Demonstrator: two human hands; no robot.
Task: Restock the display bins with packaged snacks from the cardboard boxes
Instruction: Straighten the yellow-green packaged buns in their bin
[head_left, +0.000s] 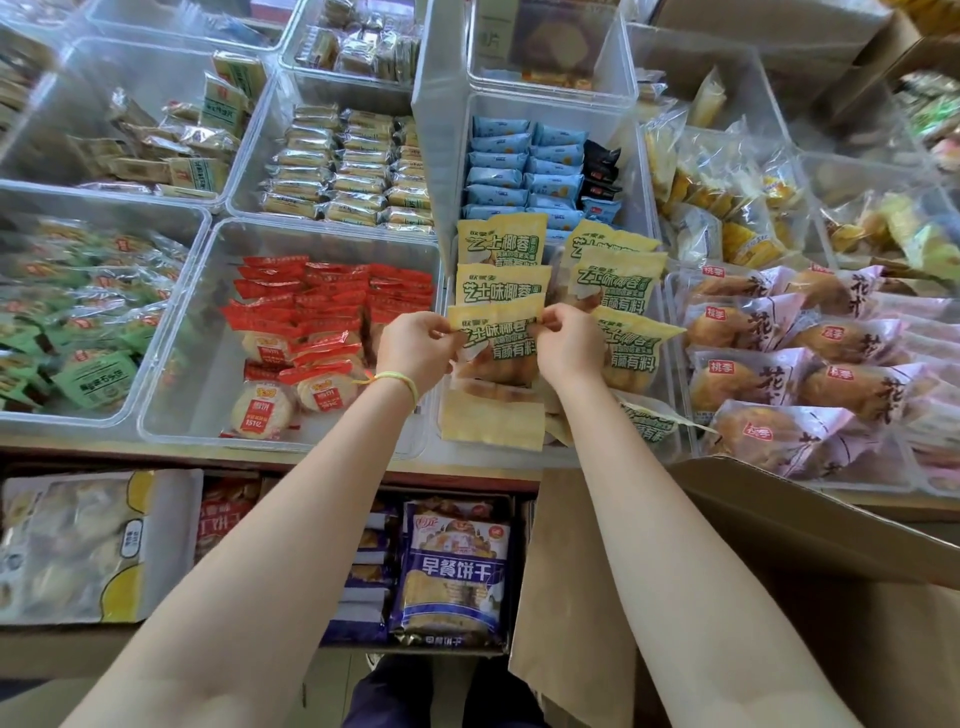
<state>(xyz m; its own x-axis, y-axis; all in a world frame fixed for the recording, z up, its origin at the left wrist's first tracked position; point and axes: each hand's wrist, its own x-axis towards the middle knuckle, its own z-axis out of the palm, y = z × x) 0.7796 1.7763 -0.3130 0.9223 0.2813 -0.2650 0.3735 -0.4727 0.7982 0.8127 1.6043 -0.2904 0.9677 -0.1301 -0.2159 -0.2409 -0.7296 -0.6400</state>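
Both my hands are on one yellow snack packet (496, 338): left hand (415, 353) pinches its upper left edge, right hand (563, 348) pinches the upper right, fingers curled onto the wrapper. I hold it upright over the clear display bin (445, 415) of matching yellow packets, between the bin of red-wrapped rice crackers (311, 332) to the left and the pink-wrapped buns (779, 364) to the right. Cardboard box (805, 545) sits open at my right forearm, below the counter edge.
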